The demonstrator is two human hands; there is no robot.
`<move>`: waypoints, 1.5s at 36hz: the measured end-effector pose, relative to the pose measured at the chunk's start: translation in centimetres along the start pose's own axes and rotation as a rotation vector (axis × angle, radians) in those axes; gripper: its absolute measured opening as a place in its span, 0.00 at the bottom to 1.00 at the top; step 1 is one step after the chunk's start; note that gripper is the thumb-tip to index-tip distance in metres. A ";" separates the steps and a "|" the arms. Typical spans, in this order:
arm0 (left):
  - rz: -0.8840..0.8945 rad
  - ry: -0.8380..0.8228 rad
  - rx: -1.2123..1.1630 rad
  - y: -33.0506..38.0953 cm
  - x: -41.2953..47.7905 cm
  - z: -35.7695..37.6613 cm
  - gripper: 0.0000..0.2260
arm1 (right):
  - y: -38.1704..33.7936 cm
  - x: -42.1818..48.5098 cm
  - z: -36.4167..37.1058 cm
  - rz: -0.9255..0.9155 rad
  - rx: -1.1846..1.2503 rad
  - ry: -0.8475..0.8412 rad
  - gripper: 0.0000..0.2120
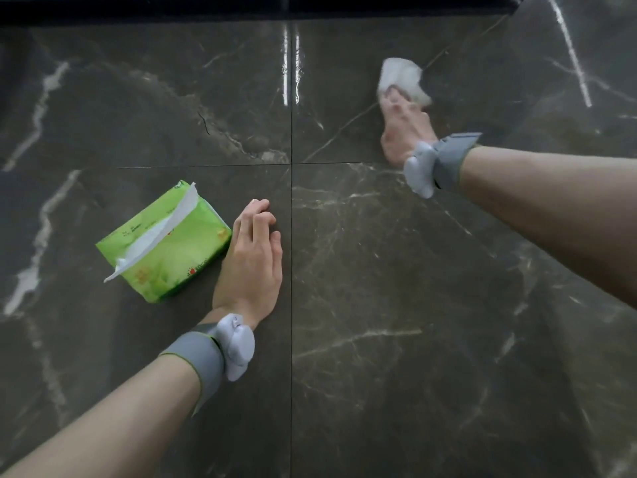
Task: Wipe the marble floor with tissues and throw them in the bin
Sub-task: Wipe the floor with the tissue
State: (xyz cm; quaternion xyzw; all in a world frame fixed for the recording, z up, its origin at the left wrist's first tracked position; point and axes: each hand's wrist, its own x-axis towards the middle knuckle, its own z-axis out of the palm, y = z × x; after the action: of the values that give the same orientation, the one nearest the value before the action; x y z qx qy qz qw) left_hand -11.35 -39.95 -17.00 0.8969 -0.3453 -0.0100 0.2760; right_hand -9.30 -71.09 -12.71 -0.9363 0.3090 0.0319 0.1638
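Observation:
Dark marble floor (362,270) with pale veins fills the view. My right hand (403,129) reaches far to the upper right and presses a crumpled white tissue (403,75) onto the floor; hand and tissue are motion-blurred. My left hand (253,260) rests flat on the floor, fingers together, holding nothing. Just left of it, touching its side, lies a green tissue pack (165,250) with a white tissue sticking out of its slit. No bin is in view.
Tile joints cross near the middle of the floor (291,163). A dark raised edge (241,5) runs along the top. Both wrists carry grey bands with pale sensor pods.

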 end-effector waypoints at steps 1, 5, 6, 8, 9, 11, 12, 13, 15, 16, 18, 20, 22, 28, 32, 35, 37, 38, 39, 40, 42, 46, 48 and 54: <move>-0.002 -0.005 0.003 -0.1 0.0 -0.1 0.07 | -1.3 0.1 0.4 -0.060 0.014 -0.021 0.26; 0.002 -0.018 0.009 0.0 0.1 -0.4 0.06 | -6.7 -0.7 1.5 -0.362 0.033 -0.125 0.33; 0.003 -0.018 0.008 0.1 0.1 -0.4 0.06 | -7.7 -1.2 1.9 -0.430 0.016 -0.147 0.34; 0.000 -0.017 0.006 0.2 0.2 -0.5 0.07 | -9.3 -2.1 2.7 -0.527 -0.021 -0.158 0.33; -0.005 -0.016 0.005 0.3 0.2 -0.6 0.07 | -9.6 -2.6 3.0 -0.556 -0.028 -0.153 0.33; -0.010 -0.018 0.007 0.2 0.2 -0.7 0.07 | -9.5 -3.2 3.1 -0.584 -0.023 -0.147 0.32; -0.011 -0.020 0.007 0.2 0.1 -0.7 0.07 | -9.1 -3.6 2.8 -0.595 -0.011 -0.152 0.32; -0.012 -0.020 0.011 0.0 0.1 -0.7 0.07 | -9.0 -3.9 2.7 -0.608 0.004 -0.165 0.32; -0.007 -0.014 0.005 -0.2 0.1 -0.7 0.07 | -8.6 -5.0 2.1 -0.623 0.001 -0.209 0.29; -0.003 -0.010 -0.002 0.1 0.1 -0.6 0.07 | -8.3 -5.6 1.8 -0.613 -0.001 -0.239 0.27; -0.010 -0.020 0.000 0.3 0.0 -0.6 0.07 | -8.2 -6.4 1.1 -0.530 0.097 -0.294 0.24; -0.019 -0.027 0.004 0.5 0.1 -0.6 0.07 | -7.9 -7.1 0.0 -0.372 0.322 -0.344 0.20; -0.027 -0.033 0.007 0.6 0.0 -0.8 0.08 | -7.2 -7.7 -1.1 -0.273 0.571 -0.411 0.18; -0.012 -0.017 0.000 0.7 -0.1 -0.8 0.07 | -3.5 -6.5 -4.6 0.054 0.983 -0.497 0.12; -0.025 -0.025 0.005 1.0 -0.2 -0.5 0.06 | -1.5 -4.6 -5.8 0.233 0.897 -0.294 0.12; -0.020 -0.027 0.008 0.9 -0.2 -0.6 0.06 | -1.3 -3.2 -6.3 0.247 0.582 -0.093 0.09; -0.022 -0.028 0.012 0.7 -0.1 -0.6 0.06 | -1.9 -2.6 -6.4 0.206 0.411 0.059 0.07; -0.022 -0.026 0.011 0.8 -0.1 -0.6 0.06 | -2.4 -2.7 -6.4 0.164 0.358 0.136 0.06; -0.026 -0.029 0.009 0.8 0.0 -0.7 0.06 | -2.9 -2.8 -6.2 0.108 0.317 0.203 0.06; -0.032 -0.029 0.011 0.8 0.0 -0.7 0.06 | -3.6 -3.2 -5.7 0.047 0.284 0.256 0.06; -0.037 -0.035 0.007 0.7 0.0 -0.8 0.06 | -4.6 -4.3 -4.5 -0.095 0.213 0.287 0.08; -0.035 -0.034 0.002 0.6 0.1 -0.9 0.06 | -5.0 -7.4 -1.0 -0.300 0.046 0.113 0.08; -0.030 -0.031 0.002 0.6 0.0 -0.9 0.06 | -4.3 -8.2 0.6 -0.356 -0.005 0.015 0.09; -0.036 -0.048 0.004 0.4 -0.1 -0.6 0.08 | -2.5 -7.9 3.2 -0.483 -0.089 -0.167 0.31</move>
State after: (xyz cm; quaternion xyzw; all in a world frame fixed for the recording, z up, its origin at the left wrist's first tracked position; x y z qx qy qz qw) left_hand -11.52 -39.83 -16.28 0.9031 -0.3357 -0.0357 0.2656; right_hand -14.05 -63.68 -13.73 -0.9834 0.0603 0.0825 0.1499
